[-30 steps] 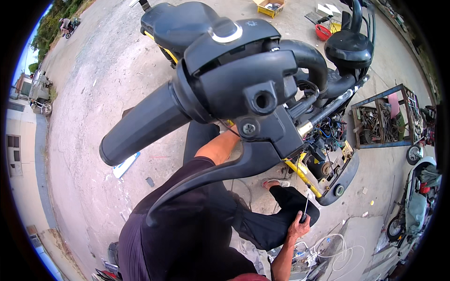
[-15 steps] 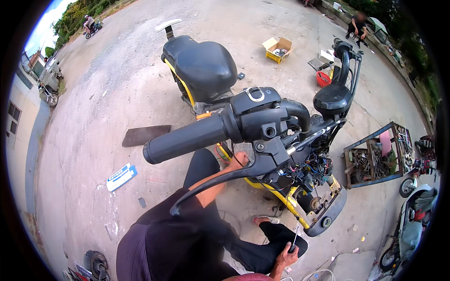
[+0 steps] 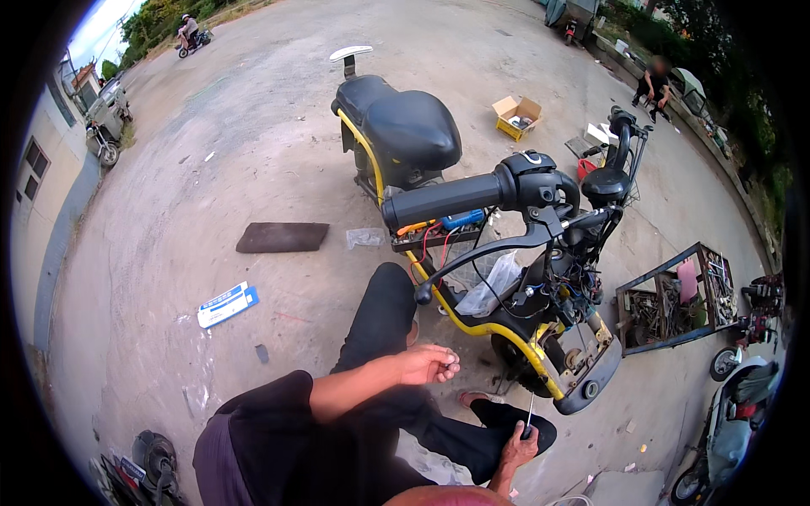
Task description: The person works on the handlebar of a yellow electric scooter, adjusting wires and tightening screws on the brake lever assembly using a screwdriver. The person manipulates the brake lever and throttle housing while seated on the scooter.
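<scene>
screwdriver (image 3: 529,431) gripped in the right hand (image 3: 514,453); left hand (image 3: 427,364), near the scooter (image 3: 481,329), pinched together, whether on anything i can't tell.

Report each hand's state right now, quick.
Left hand: closed, fingertips pinched together; whether they hold something small cannot be told.
Right hand: closed around the dark handle of a screwdriver.
</scene>
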`<act>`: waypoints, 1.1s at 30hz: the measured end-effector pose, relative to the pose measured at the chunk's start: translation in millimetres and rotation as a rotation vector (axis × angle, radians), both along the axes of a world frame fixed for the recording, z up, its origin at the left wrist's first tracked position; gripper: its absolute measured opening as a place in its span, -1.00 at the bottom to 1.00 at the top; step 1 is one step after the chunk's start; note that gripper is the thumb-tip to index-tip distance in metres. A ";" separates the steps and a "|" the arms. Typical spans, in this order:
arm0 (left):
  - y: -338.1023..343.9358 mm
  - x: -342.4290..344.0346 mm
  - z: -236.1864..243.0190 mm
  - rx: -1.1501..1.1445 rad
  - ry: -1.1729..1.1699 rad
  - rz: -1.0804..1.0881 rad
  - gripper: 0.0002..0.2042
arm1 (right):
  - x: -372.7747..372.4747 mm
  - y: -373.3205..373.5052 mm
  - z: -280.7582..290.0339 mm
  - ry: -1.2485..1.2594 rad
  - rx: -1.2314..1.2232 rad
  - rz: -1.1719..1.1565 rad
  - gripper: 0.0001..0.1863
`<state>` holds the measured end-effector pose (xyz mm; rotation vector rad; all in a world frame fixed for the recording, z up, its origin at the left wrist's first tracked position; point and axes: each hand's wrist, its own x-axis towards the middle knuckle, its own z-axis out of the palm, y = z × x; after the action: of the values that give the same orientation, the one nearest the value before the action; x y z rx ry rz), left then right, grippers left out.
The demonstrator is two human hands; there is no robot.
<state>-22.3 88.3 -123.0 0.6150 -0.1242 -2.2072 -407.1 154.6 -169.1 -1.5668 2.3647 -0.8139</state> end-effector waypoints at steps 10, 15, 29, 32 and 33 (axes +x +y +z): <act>50.6 19.2 76.9 -0.173 0.057 -0.076 -0.80 | 120.5 33.8 71.5 -1.005 -0.073 0.191 -0.67; 66.9 19.0 86.5 -0.209 0.077 -0.029 -0.79 | 156.5 26.1 123.8 -0.887 -0.166 0.456 -0.60; 22.5 7.0 206.6 -0.484 -0.066 0.292 -0.87 | 171.1 5.9 247.3 -1.087 -0.282 0.568 -0.66; -1.3 -6.7 218.5 -0.554 0.026 0.288 -0.84 | 164.6 -2.0 247.7 -1.033 -0.436 0.586 -0.66; -8.6 -11.5 225.6 -0.566 0.045 0.291 -0.83 | 163.6 -4.0 251.5 -1.033 -0.465 0.566 -0.65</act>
<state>-33.9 79.7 102.6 0.2455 -0.5754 -1.7864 -243.5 150.6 82.5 -1.3167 0.9966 -1.5656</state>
